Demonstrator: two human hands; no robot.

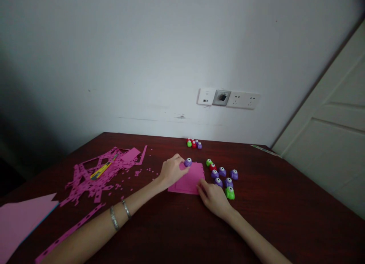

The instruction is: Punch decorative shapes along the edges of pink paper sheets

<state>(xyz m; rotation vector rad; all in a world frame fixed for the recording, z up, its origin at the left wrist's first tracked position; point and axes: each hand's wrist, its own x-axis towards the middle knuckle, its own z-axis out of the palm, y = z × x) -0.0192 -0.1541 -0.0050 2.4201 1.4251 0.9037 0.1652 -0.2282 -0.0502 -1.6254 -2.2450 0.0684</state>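
Observation:
My left hand (173, 169) grips a small purple craft punch (188, 162) between thumb and fingers, at the far edge of a pink paper sheet (189, 180). My right hand (214, 196) is closed on the near right edge of that sheet, fingertips at the paper. The sheet lies flat on the table, and small notches show along its right edge. To the right of it stand several more punches: purple ones (215, 174), a red one (213, 167) and green ones (229, 193). The nearest green one is just beyond my right hand.
At the left a tangle of pink paper strips (82, 176) carries a yellow utility knife (104, 169), with tiny punched bits around it. Pink sheets (25, 218) lie at the near left. More punches (194, 144) stand by the wall, below the sockets (242, 100).

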